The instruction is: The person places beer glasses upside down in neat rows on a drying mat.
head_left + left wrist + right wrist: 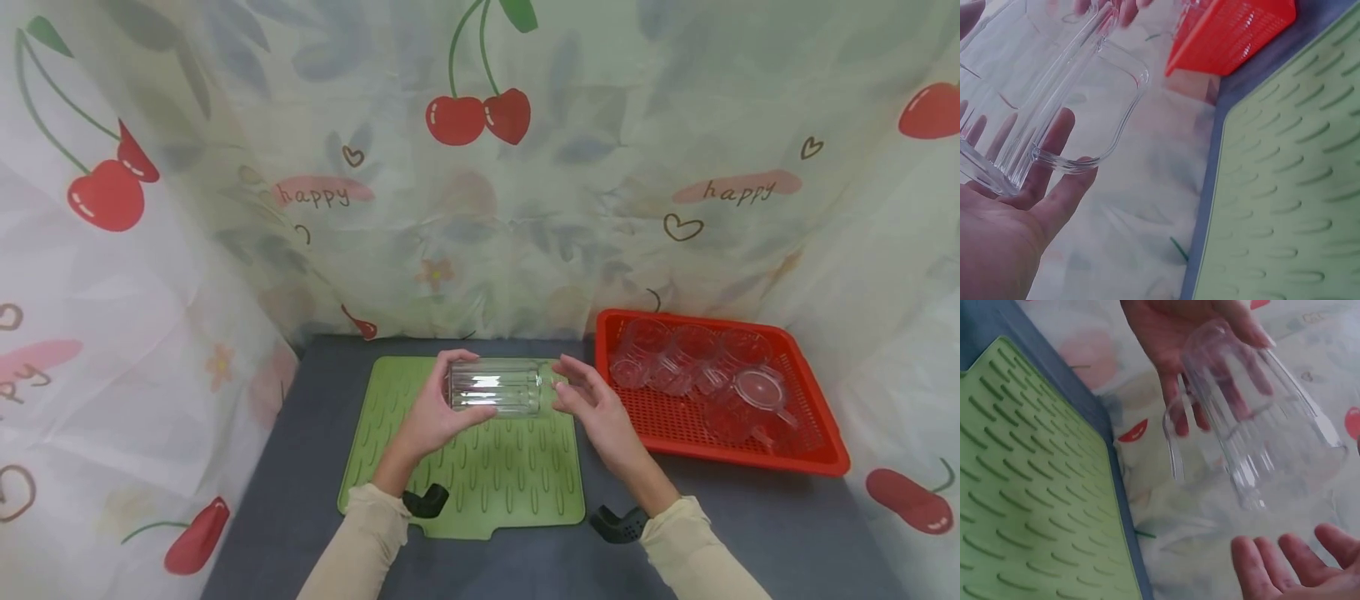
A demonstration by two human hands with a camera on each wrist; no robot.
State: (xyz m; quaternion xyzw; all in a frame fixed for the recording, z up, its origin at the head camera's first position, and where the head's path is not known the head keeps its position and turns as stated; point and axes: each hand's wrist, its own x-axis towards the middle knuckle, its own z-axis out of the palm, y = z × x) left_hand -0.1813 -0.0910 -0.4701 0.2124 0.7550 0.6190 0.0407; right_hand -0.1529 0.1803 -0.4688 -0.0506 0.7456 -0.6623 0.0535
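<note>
A clear, ribbed glass mug lies sideways in the air over the green mat. My left hand grips its left end, with thumb and fingers wrapped round the body. In the left wrist view, the mug's looped handle sticks out past these fingers. My right hand is beside the mug's other end, its fingers spread and loosely bent. The right wrist view shows those fingertips apart from the glass, just below its wide end.
A red plastic basket stands to the right of the mat, holding several clear glass mugs. The mat lies on a dark grey tabletop. Cherry-patterned curtains close in the back and both sides.
</note>
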